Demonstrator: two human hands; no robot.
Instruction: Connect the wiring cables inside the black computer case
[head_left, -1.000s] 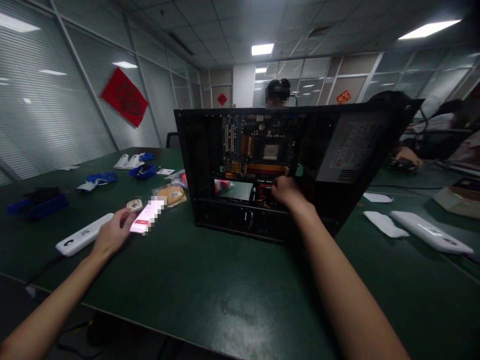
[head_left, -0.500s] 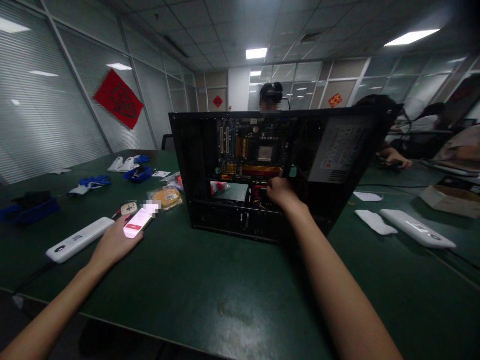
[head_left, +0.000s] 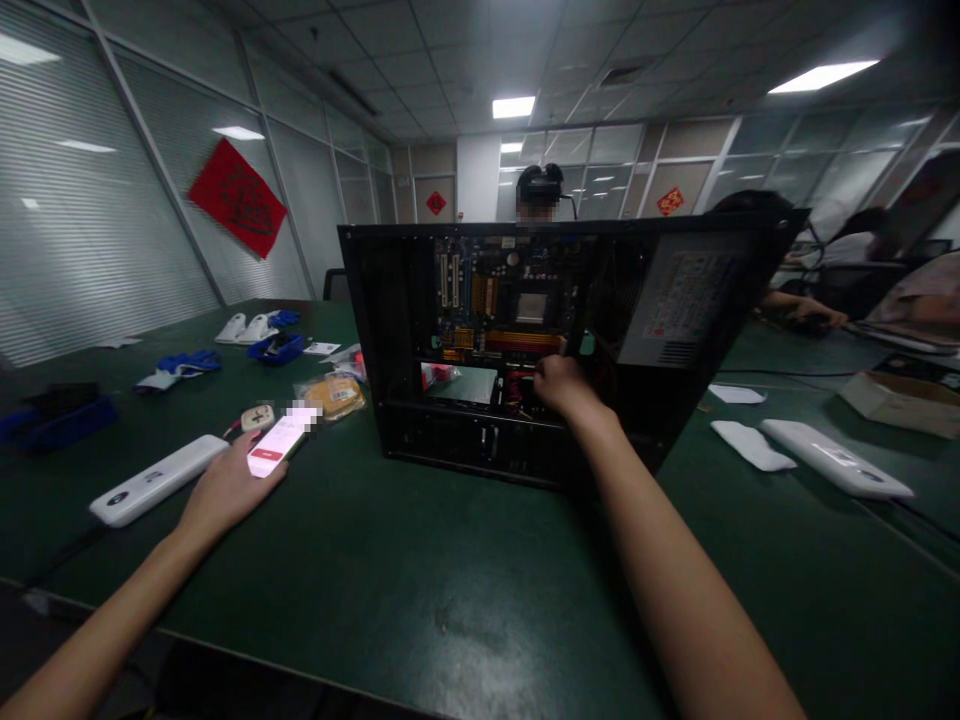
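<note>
A lit smartphone [head_left: 274, 445] rests in my left hand [head_left: 229, 482], which is closed around its near end just over the table. A black computer case [head_left: 442, 432] stands upright in front of me with its side off, showing the motherboard [head_left: 501, 290] and a power supply [head_left: 679, 300] at upper right. My right hand [head_left: 564, 385] reaches into the lower middle of the case, fingers curled beside the memory slots [head_left: 525, 341] and some red wires [head_left: 516, 388]. Its fingertips are hidden, so what they grip cannot be made out.
Left of the phone lie a white power bank-like device [head_left: 161, 480], a small cream gadget [head_left: 258, 418] and a yellow packet [head_left: 334, 396]. Blue trays [head_left: 276, 347] and gloves [head_left: 178, 368] are farther back. To the right are another white device [head_left: 836, 457] and a box [head_left: 904, 398]. Other people sit beyond.
My left hand has gone from the phone's edge to holding the phone, now turned slightly and drawn nearer. My right hand stays inside the case. The view has shifted slightly.
</note>
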